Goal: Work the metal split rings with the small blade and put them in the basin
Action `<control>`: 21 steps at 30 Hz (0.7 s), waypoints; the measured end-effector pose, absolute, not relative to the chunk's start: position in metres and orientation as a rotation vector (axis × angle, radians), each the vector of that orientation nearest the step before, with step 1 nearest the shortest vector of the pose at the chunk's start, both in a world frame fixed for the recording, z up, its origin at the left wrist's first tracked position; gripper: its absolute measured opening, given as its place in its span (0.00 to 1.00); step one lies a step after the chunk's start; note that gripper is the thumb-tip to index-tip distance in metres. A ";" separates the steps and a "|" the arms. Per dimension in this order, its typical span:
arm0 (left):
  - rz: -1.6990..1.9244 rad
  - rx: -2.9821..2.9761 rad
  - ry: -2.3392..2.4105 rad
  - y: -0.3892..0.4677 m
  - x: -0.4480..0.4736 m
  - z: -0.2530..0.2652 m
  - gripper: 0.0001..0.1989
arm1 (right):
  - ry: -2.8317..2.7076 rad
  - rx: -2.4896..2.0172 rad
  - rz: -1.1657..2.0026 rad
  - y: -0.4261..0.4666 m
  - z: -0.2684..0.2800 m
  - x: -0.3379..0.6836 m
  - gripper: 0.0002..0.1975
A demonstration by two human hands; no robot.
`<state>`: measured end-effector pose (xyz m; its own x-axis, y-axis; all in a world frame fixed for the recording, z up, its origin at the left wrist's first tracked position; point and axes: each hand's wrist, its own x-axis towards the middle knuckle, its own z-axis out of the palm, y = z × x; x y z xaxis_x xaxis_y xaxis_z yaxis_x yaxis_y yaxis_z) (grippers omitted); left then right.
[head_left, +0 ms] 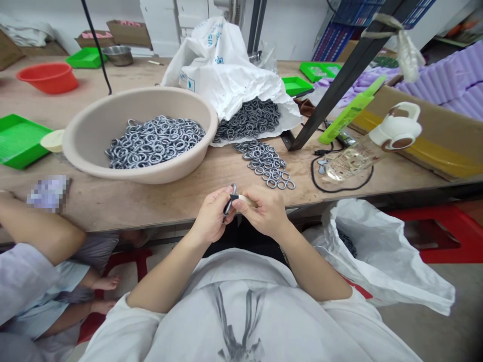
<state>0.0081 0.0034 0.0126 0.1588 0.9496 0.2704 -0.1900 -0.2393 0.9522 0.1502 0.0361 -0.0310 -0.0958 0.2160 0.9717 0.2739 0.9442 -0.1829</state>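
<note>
In front of my body, at the table's front edge, my left hand (211, 213) pinches a dark grey ring (233, 189) between thumb and fingers. My right hand (267, 208) is closed around a small tool with a pale handle (247, 200). The tool's dark end meets the ring; its exact kind is hidden by my fingers. Just beyond my hands lies a loose pile of grey rings (266, 163) on the wooden table (181, 201). A large beige basin (75, 146) at left holds many similar rings. Darker rings (251, 118) spill from a white sack (241, 83).
A metal post (335, 75) rises beside a bottle (354, 156) and black cable (339, 190). An open white bag (381, 251) stands at lower right. Another person's arm (41, 226) and a child's hand (107, 282) are at left, near a green tray (22, 138) and red basin (47, 80).
</note>
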 end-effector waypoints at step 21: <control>1.257 1.207 0.869 0.010 -0.019 0.022 0.14 | -1.810 -1.579 -0.254 0.138 0.015 0.158 0.10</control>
<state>-0.0191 0.0096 0.0220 0.1579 0.9786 0.1318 -0.2218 -0.0949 0.9705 0.1580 0.1381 0.0151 -0.0004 0.7862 0.6180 0.9260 0.2337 -0.2966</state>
